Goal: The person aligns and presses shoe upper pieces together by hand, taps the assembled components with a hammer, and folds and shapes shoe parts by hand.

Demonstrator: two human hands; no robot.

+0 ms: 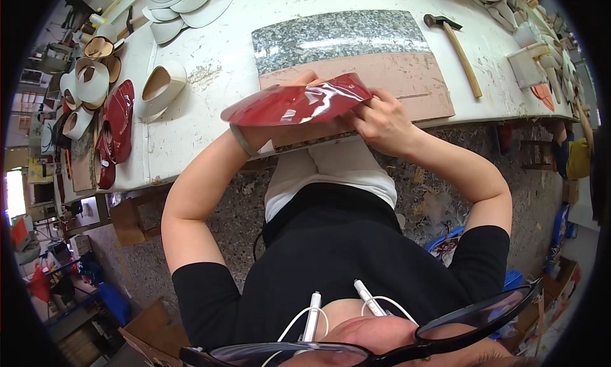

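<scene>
A glossy red patent-leather shoe upper piece point(289, 106) is held up over the near edge of the work board. My right hand point(383, 122) pinches its right end, thumb and fingers closed on it. My left hand point(303, 79) is under and behind the piece, mostly hidden by it; some fingers show at its far edge, gripping it. Below lies a board with a pinkish bare surface point(394, 81) and a grey mottled slab point(337, 39) along its far side. A hammer point(463, 58) with a wooden handle rests to the right.
White shoe uppers point(164, 84) stand on the left of the white table point(210, 68), beside more red glossy pieces point(118, 122). A stack of pale flat pieces point(184, 1) is at the far left. A white container point(529, 65) sits among pieces at right.
</scene>
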